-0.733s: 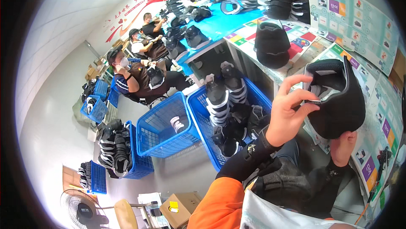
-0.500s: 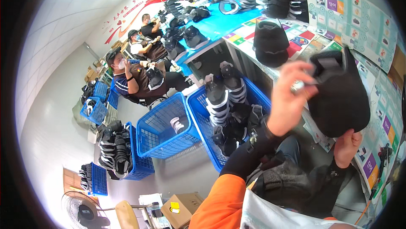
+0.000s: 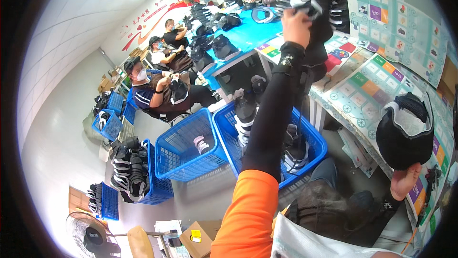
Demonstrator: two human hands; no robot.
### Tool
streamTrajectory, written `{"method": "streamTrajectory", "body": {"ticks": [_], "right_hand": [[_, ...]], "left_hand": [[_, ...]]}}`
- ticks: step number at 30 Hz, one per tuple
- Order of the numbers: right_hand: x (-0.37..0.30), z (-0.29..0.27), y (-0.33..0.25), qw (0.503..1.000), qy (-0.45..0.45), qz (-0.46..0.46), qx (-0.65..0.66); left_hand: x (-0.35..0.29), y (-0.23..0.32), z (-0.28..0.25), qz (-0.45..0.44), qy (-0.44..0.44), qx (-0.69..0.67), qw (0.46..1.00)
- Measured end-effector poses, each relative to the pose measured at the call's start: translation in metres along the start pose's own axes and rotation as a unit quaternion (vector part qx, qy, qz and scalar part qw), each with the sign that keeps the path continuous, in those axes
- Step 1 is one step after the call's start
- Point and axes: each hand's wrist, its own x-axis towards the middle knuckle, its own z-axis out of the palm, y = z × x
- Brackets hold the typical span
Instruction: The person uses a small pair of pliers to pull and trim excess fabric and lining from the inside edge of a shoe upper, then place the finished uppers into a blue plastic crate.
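Observation:
My left arm reaches far forward over the table. At its end my left hand (image 3: 296,28) is closed on the edge of a black cap (image 3: 312,11) with a pale inside, beside dark stacked caps. Where this cap ends and the dark shapes below it begin, I cannot tell. On the right, my right hand (image 3: 405,181) grips the lower edge of another black cap (image 3: 404,136). That one is tilted with its opening upward, showing a white lining and dark mesh. Most fingers of the right hand are hidden beneath it.
Printed sheets cover the table (image 3: 362,91) on the right. Below my left arm stands a blue basket (image 3: 318,149) of caps, with another blue basket (image 3: 164,139) beside it. Co-workers sit along a blue-topped table (image 3: 248,31). A fan (image 3: 93,236) stands lower left.
My left hand has left the right-hand cap and moved far forward and left to another cap. The right-hand cap has tipped and dropped lower, its lining now showing; my right hand still holds it.

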Motion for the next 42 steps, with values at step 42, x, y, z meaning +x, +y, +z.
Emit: {"method": "streamTrajectory", "body": {"ticks": [42], "right_hand": [[0.029, 0.211, 0.013, 0.897, -0.253, 0.191, -0.308]], "left_hand": [[-0.329, 0.147, -0.207, -0.247, -0.326, 0.174, 0.896]]}}
